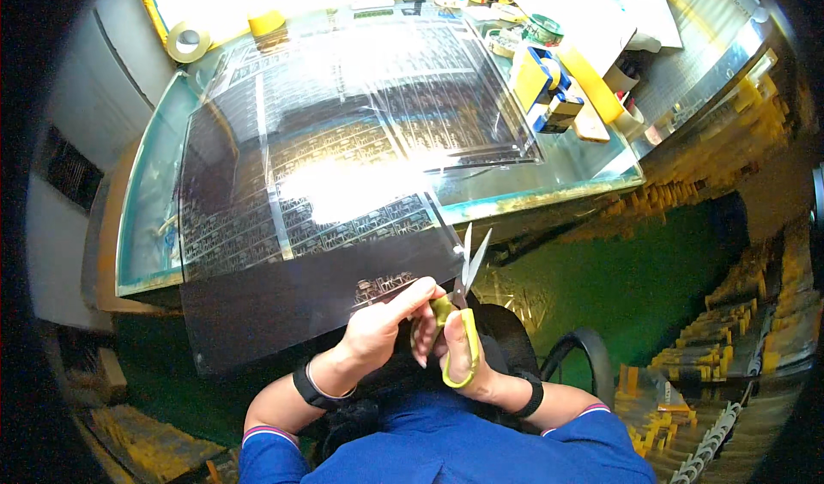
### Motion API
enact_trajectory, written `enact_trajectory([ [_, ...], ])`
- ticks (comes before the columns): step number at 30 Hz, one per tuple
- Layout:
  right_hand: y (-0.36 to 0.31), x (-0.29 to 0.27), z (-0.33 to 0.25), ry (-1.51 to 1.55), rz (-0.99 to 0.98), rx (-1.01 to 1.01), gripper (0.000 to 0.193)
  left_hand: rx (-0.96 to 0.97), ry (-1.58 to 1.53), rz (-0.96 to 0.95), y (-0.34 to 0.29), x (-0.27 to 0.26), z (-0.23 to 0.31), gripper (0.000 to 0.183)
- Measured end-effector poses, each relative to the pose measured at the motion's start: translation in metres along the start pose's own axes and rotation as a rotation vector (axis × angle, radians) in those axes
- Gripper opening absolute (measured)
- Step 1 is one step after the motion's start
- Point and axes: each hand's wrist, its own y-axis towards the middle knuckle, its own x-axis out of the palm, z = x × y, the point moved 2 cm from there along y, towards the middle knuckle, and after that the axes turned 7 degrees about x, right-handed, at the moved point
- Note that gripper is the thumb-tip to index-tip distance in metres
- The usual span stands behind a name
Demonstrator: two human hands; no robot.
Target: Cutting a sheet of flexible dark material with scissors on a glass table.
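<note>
My right hand (463, 355) grips scissors (469, 309) by their yellow-green handles. The blades are spread apart and point away from me, just beyond the right near corner of a large dark film sheet (283, 299). Close beside the handles, my left hand (378, 329) is closed at the sheet's near edge, its thumb on top and its fingers partly hidden below. Rows of fine pale patterns cover much of the film. One small patterned patch (382, 288) shows right by my left thumb; whether it is a loose piece I cannot tell.
The film lies on a glass-topped table (532, 188) and hangs over its near edge. At the right stand a blue tape dispenser (549, 89) and a green round container (542, 29). A tape roll (188, 42) is at the far left. Strong glare whitens the sheet's middle.
</note>
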Motion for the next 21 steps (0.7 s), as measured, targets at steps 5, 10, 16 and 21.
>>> enact_trajectory([
  [5, -0.011, -0.012, -0.011, 0.162, -0.136, 0.297, 0.042, 0.157, 0.137, 0.081, -0.012, -0.024, 0.011, 0.022],
  [10, -0.004, -0.028, -0.025, 0.096, 0.063, 0.226, 0.040, 0.138, 0.114, 0.156, -0.032, -0.048, 0.026, 0.022],
  [16, 0.015, -0.035, -0.035, -0.003, 0.033, -0.040, 0.028, 0.542, 0.042, 0.842, -0.106, -0.103, 0.057, 0.006],
  [21, 0.028, -0.022, -0.047, -0.177, -0.061, 0.057, 0.024, 0.877, 0.403, 0.925, -0.150, -0.127, 0.093, 0.021],
])
